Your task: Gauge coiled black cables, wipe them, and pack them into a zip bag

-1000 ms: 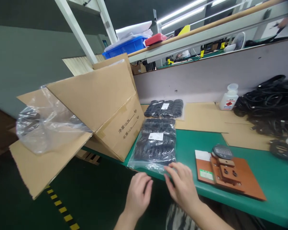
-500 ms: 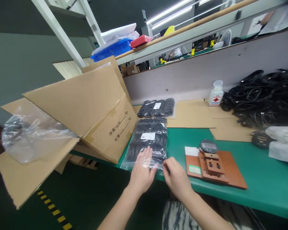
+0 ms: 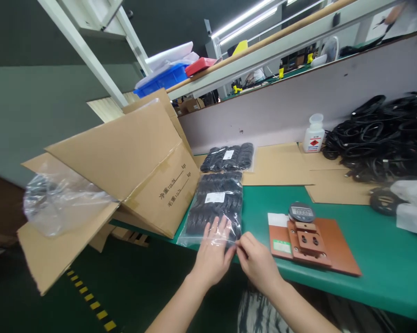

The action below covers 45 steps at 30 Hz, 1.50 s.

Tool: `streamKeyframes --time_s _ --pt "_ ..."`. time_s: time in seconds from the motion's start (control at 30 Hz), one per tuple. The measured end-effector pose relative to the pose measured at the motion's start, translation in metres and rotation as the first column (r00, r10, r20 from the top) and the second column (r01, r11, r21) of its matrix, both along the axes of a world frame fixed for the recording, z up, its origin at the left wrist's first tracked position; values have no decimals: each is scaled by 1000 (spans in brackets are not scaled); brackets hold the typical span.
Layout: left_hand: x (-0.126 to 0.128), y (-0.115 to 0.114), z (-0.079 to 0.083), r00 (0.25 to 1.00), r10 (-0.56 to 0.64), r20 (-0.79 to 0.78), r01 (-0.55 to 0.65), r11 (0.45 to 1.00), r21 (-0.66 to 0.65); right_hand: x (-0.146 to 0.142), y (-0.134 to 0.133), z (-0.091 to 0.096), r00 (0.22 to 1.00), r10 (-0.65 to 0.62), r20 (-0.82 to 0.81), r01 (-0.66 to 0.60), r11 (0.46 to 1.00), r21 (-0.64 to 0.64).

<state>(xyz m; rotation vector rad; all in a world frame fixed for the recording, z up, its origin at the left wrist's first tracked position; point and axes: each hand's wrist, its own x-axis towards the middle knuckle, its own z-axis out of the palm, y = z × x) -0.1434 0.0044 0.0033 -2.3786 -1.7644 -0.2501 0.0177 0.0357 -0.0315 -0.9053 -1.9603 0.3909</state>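
Observation:
A clear zip bag (image 3: pixel 215 185) packed with rows of black ring-like parts lies flat on the green bench, a white label (image 3: pixel 214 197) on its face. My left hand (image 3: pixel 211 254) rests with fingers spread on the bag's lower part, its thumb near the bag's mouth. My right hand (image 3: pixel 257 261) is closed, thumb and fingers pinching the right corner of the bag's mouth edge. A second, smaller bag (image 3: pixel 228 157) of the same black parts lies just behind the first.
An open cardboard box (image 3: pixel 160 185) with plastic lining (image 3: pixel 66 203) stands tilted at left. At right sit a digital gauge (image 3: pixel 301 212) on a brown fixture (image 3: pixel 336 245), a white bottle (image 3: pixel 313 136) and a heap of black cables (image 3: pixel 378 138). Cardboard sheets (image 3: pixel 281 164) line the back.
My left hand has shifted slightly right and down along the bag, its thumb now closer to my right hand. My right hand still pinches the corner. The view has turned slightly.

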Motion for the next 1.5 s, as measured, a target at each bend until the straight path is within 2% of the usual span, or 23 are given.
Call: streamKeyframes --time_s 0.07,0.13,0.2,0.27,0.33,0.4,0.43,0.5,0.53,0.6,0.67,0.77,0.87,1.0,1.07,1.17,1.23,1.3,1.4,1.5 --pt "1 -12 1 1000 9 -17 -9 1000 2 0 -1 -1 1000 -20 16 20 1000 15" --pt "3 -32 9 1000 19 -21 -19 1000 -3 1 -2 -2 999 -38 32 37 999 26" --pt "6 -52 29 999 22 26 -21 999 -35 1 -2 -3 997 -55 50 53 998 32" --pt "7 -61 59 984 28 178 -9 994 -108 1 -2 -5 995 -69 69 67 997 39" --pt "9 -50 91 956 53 288 -27 995 -95 1 -2 -7 994 -78 82 74 996 49" --pt "14 -21 112 972 79 220 -76 997 -23 1 -2 -9 993 -82 89 77 995 63" --pt "17 -2 116 977 130 170 -126 992 -33 1 -2 -10 992 -85 91 78 994 70" --pt "26 37 108 968 230 98 -221 970 -100 1 -2 -10 991 -92 93 84 993 84" --pt "30 54 98 960 274 67 -260 953 -157 1 -2 -10 991 -98 94 90 992 91" --pt "35 79 74 958 282 49 -263 933 -244 1 -3 -10 989 -115 96 105 989 102" --pt "34 93 57 961 275 41 -251 922 -295 0 -3 -10 986 -133 98 122 986 112" --pt "29 103 54 962 268 46 -241 916 -320 -1 -2 -11 983 -149 109 136 984 118" --pt "35 109 59 961 267 67 -240 932 -273 0 -3 -12 981 -149 123 135 984 114" --pt "58 108 45 968 242 68 -211 930 -299 3 -4 -11 985 -127 117 113 986 121" --pt "61 106 41 967 245 72 -211 925 -315 4 -4 -10 988 -111 104 97 987 131" --pt "43 103 54 954 287 81 -252 920 -299 4 -3 -9 992 -88 94 76 989 129" --pt "20 99 67 930 356 84 -326 911 -253 4 -4 -9 992 -82 95 70 991 116" --pt "-3 93 73 883 461 87 -436 875 -210 4 -5 -9 992 -82 100 73 993 98" --pt "-26 85 60 813 576 82 -545 803 -240 4 -5 -10 991 -84 107 76 994 75" --pt "-33 83 39 791 604 97 -563 781 -269 4 -5 -8 991 -76 109 70 996 63"
